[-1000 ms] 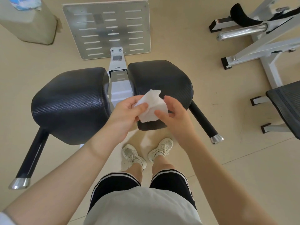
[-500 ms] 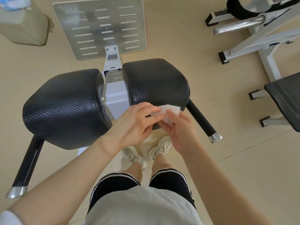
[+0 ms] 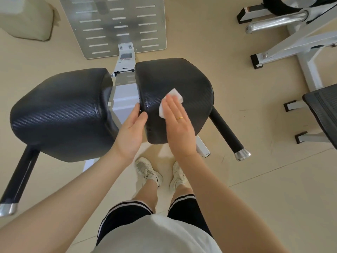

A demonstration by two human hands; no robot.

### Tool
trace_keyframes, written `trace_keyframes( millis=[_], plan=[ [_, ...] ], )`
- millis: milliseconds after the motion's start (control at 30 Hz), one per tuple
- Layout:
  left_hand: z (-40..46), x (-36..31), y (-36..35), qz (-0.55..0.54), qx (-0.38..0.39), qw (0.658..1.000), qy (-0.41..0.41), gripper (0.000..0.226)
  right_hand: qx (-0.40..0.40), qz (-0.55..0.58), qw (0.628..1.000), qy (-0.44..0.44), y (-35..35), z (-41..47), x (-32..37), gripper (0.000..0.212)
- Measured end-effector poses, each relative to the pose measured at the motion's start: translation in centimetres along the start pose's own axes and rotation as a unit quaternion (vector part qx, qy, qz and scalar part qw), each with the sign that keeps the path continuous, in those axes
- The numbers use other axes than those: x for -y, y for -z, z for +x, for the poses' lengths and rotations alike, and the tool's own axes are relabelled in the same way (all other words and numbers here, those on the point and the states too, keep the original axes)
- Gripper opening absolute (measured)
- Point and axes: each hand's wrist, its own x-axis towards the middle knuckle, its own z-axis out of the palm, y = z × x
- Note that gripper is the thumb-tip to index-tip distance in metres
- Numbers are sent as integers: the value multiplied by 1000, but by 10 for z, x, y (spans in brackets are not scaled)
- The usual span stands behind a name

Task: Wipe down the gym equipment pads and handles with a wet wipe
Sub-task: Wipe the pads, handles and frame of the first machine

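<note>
Two black textured pads sit side by side on a white machine frame. On the right pad (image 3: 189,83) lies a white wet wipe (image 3: 172,99), pressed flat under the straight fingers of my right hand (image 3: 177,125). My left hand (image 3: 130,133) rests with relaxed fingers against the inner left edge of that same pad, holding nothing. The left pad (image 3: 60,114) is larger in view and untouched. A black handle with a chrome cap sticks out on each side: the right handle (image 3: 228,136) and the left handle (image 3: 17,181).
A slotted metal footplate (image 3: 118,24) lies on the floor beyond the pads. Another white-framed machine (image 3: 300,41) with a chrome bar stands at the upper right, a black mesh seat (image 3: 324,110) at the right edge. A beige bin (image 3: 25,19) sits upper left.
Both hands were folding the wipe in the air over the right pad. Now the right hand presses it flat on that pad, and the left hand has let go and rests on the pad's edge.
</note>
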Motion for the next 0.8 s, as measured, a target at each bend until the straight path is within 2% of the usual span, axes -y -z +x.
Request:
trace_keyframes(
  millis=[67,167,233,367,467,533,633,700,800],
  plan=[
    [-3,-5,-5,-36,11,999,7,35,4,-31,998,58,5,3,-13,43],
    [-6,-2,-11,-88,6,996,5,35,-14,-38,999,-16,17,14,-38,45],
    [-6,5,-11,-129,-15,992,0,39,-25,-33,999,-1,13,19,-32,44],
    [-5,17,-1,-250,-44,967,22,54,5,-18,974,225,-13,18,-2,36],
    [-13,28,-8,-258,-48,965,8,52,58,-45,935,348,-10,28,-4,34],
    [-21,35,-16,-234,-58,970,13,50,54,-87,935,340,4,37,-21,37],
    [-27,36,-26,-189,-60,980,16,49,20,-94,970,224,31,32,-67,40],
    [-26,35,-28,-174,-59,983,10,48,1,-94,980,173,31,20,-82,43],
    [-25,34,-25,-194,-48,980,4,51,1,-41,975,218,5,7,-53,46]
  ],
)
